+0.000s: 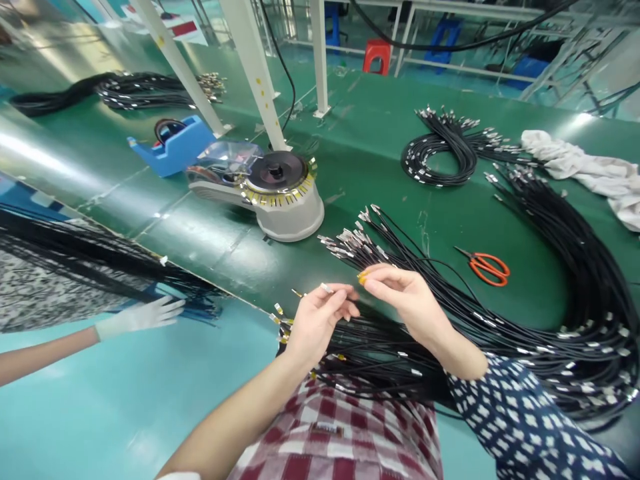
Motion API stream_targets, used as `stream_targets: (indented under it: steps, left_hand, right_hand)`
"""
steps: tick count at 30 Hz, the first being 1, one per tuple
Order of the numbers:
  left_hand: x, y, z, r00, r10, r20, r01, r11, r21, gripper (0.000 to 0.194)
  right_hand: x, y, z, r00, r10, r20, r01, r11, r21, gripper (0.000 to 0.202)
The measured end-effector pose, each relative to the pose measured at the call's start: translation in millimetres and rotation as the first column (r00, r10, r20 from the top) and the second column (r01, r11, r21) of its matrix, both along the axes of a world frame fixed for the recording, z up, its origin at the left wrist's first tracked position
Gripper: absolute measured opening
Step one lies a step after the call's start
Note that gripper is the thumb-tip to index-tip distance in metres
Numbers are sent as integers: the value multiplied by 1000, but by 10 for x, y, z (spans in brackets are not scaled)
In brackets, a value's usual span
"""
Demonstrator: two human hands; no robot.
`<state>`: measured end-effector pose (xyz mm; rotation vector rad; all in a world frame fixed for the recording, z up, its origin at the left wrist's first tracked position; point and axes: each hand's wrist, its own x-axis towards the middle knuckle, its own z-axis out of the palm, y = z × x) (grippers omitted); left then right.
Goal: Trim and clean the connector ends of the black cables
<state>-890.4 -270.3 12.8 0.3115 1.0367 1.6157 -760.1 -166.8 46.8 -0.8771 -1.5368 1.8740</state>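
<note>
Closed in a pinch, my left hand (316,320) grips a black cable near its silvery connector (327,288). Just to its right, my right hand (406,297) pinches a small piece of yellow tape (362,278) between thumb and fingertips. Below both hands, a bundle of black cables (385,340) lies across my lap, several ends tagged yellow. Behind them, more cables with bare metal ends (350,243) rest on the green table. A round tape dispenser (290,220) stands beyond my left hand, yellow strips around its wheel.
Orange-handled scissors (490,269) lie right of my hands. Coiled cables (440,157) and a white cloth (585,167) are farther back. A blue tape holder (175,147) stands beside white posts (257,73). At left, a co-worker's gloved hand (143,318) touches dark cables.
</note>
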Motion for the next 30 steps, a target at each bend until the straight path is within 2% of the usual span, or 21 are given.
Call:
stream_targets:
  steps: [2, 4, 6, 9, 13, 17, 21, 23, 27, 30]
  left_hand:
    - [7, -22, 15, 999, -17, -42, 18, 1000, 6, 20]
    - [7, -38, 30, 996, -38, -78, 39, 999, 12, 20]
    - [4, -48, 24, 994, -49, -94, 51, 999, 12, 22]
    - [9, -70, -8, 988, -41, -147, 44, 999, 11, 23]
    - [55, -148, 23, 947, -74, -312, 98, 993, 61, 19]
    - [125, -128, 165, 884, -130, -448, 214, 967, 142, 42]
    - [122, 62, 319, 796, -108, -596, 269, 945, 187, 56]
    - [94, 145, 383, 777, -114, -619, 284, 941, 184, 59]
    - [60, 192, 439, 783, -145, -605, 305, 937, 170, 56]
    - [84, 162, 386, 853, -118, -508, 251, 947, 202, 44]
  right_hand:
    - [-14, 40, -55, 999, 25, -45, -33, 983, -182, 23]
    - [-44, 102, -107, 988, 58, -144, -104, 936, -337, 41]
    - [-96, 186, -140, 952, 102, -287, -222, 877, -426, 60]
    - [-230, 337, -152, 859, 196, -473, -412, 813, -411, 77]
    - [-478, 514, -192, 739, 356, -572, -604, 727, -327, 88]
    - [-681, 602, -371, 691, 434, -579, -682, 657, -322, 97]
    - [-745, 598, -591, 725, 420, -546, -660, 651, -375, 99]
    - [-741, 582, -667, 746, 418, -519, -642, 657, -394, 99]
    - [-736, 562, -710, 765, 414, -494, -624, 667, -407, 95]
    - [-734, 556, -616, 781, 391, -486, -600, 687, -410, 97]
